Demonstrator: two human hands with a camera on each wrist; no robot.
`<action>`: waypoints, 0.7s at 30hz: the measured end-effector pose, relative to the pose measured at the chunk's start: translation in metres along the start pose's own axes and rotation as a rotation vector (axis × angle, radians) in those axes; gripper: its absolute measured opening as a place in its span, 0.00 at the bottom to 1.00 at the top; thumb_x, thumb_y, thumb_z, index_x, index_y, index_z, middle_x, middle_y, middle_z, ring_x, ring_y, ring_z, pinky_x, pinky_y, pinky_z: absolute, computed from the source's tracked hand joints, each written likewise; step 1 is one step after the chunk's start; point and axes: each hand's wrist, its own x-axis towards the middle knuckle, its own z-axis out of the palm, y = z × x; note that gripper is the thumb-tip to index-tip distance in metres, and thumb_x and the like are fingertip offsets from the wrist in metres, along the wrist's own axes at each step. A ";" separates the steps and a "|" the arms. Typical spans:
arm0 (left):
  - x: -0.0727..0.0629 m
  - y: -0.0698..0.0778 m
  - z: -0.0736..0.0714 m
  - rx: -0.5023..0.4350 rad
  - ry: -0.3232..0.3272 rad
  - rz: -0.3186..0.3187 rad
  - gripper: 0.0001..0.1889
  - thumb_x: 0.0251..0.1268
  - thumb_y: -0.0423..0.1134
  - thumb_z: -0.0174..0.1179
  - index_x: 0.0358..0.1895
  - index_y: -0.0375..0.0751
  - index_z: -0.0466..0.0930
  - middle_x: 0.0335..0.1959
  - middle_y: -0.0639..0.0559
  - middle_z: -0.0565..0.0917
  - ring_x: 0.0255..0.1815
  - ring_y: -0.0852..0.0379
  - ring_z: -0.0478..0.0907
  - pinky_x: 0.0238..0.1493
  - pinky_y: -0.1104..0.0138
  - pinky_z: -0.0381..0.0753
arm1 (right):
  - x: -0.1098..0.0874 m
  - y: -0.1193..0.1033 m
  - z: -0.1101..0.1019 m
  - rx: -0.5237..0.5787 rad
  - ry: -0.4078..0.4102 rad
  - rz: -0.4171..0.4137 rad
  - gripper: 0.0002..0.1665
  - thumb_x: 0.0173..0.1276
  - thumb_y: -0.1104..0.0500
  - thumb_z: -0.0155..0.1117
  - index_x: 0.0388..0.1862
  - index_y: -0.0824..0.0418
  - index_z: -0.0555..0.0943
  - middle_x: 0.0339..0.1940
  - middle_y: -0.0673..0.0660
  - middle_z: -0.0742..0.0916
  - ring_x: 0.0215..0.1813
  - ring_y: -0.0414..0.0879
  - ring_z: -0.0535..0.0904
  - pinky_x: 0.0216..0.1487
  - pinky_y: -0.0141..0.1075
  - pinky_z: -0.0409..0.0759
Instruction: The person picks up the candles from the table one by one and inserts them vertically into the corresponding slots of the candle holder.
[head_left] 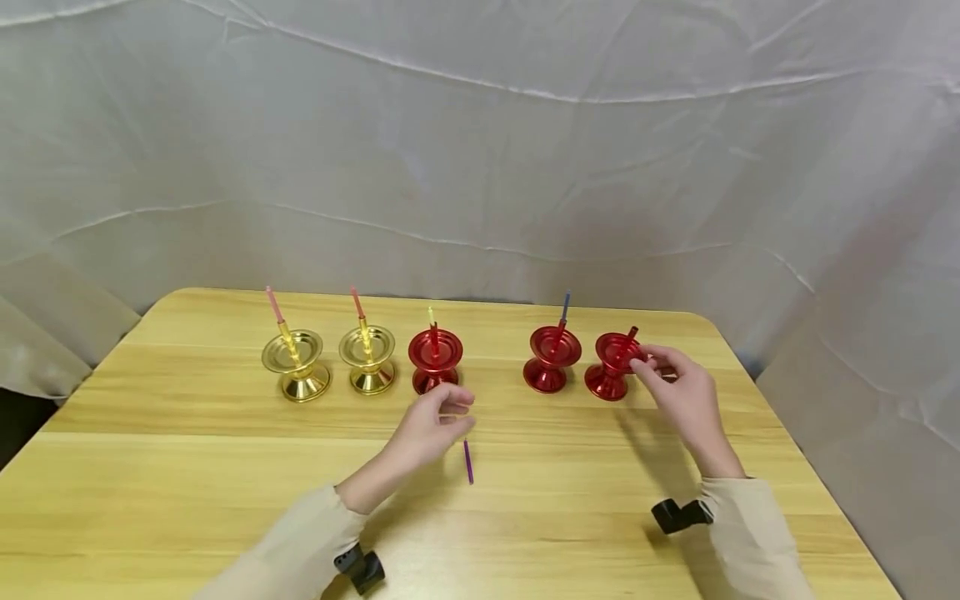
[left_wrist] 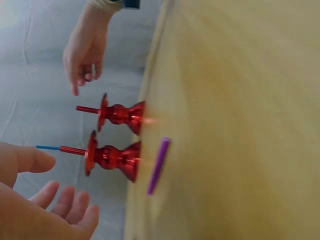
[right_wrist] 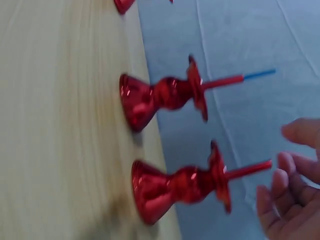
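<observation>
Beside the rightmost red candle holder (head_left: 606,385) is my right hand (head_left: 688,404); the right wrist view shows its loosely bent fingers apart from that holder, whose upright tube bears no candle. My left hand (head_left: 426,427) hovers in front of another red holder (head_left: 435,382), which carries a short yellow candle (head_left: 431,316), and has nothing in its fingers. A thin purple candle (head_left: 468,463) lies on the table just right of the left hand. Between the hands, farther back, a third red holder (right_wrist: 172,93) bears a blue candle (right_wrist: 260,74).
Two gold holders, the outer one (head_left: 305,386) and the inner one (head_left: 372,381), stand at the left with a pink candle (head_left: 275,305) and a reddish candle (head_left: 357,302). The wooden table (head_left: 180,467) ends at a pale cloth backdrop (head_left: 480,167).
</observation>
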 end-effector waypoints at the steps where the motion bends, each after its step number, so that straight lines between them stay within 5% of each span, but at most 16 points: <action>1: -0.003 -0.002 -0.001 -0.004 -0.003 -0.016 0.15 0.59 0.25 0.60 0.49 0.25 0.75 0.48 0.35 0.80 0.49 0.41 0.78 0.52 0.55 0.79 | 0.001 0.004 0.000 0.026 0.020 0.008 0.22 0.69 0.55 0.64 0.54 0.70 0.80 0.37 0.59 0.81 0.38 0.37 0.74 0.37 0.19 0.72; 5: -0.014 -0.012 -0.005 -0.053 -0.012 -0.087 0.21 0.56 0.25 0.60 0.54 0.23 0.70 0.47 0.36 0.78 0.45 0.46 0.78 0.46 0.60 0.82 | 0.005 0.018 0.002 0.122 0.076 0.087 0.29 0.68 0.55 0.64 0.63 0.68 0.74 0.48 0.61 0.79 0.46 0.40 0.73 0.47 0.22 0.72; 8: -0.020 -0.017 -0.006 -0.064 -0.032 -0.135 0.23 0.57 0.26 0.61 0.55 0.22 0.69 0.46 0.37 0.77 0.42 0.49 0.78 0.43 0.63 0.82 | 0.007 0.028 0.003 0.195 0.057 0.132 0.37 0.68 0.54 0.65 0.70 0.67 0.65 0.60 0.63 0.76 0.59 0.49 0.71 0.60 0.33 0.71; 13: -0.024 -0.021 -0.005 0.027 -0.095 -0.153 0.21 0.57 0.30 0.64 0.53 0.23 0.72 0.43 0.42 0.78 0.42 0.51 0.76 0.45 0.62 0.80 | 0.012 0.040 0.005 0.265 -0.111 0.168 0.51 0.68 0.51 0.65 0.77 0.68 0.47 0.74 0.67 0.63 0.73 0.58 0.57 0.70 0.50 0.59; 21: -0.024 -0.022 -0.004 0.146 -0.150 -0.109 0.14 0.58 0.30 0.63 0.45 0.26 0.76 0.37 0.47 0.78 0.39 0.52 0.75 0.45 0.60 0.78 | 0.020 0.050 0.017 0.348 -0.266 0.250 0.56 0.69 0.56 0.65 0.77 0.69 0.36 0.76 0.71 0.54 0.75 0.60 0.53 0.72 0.48 0.56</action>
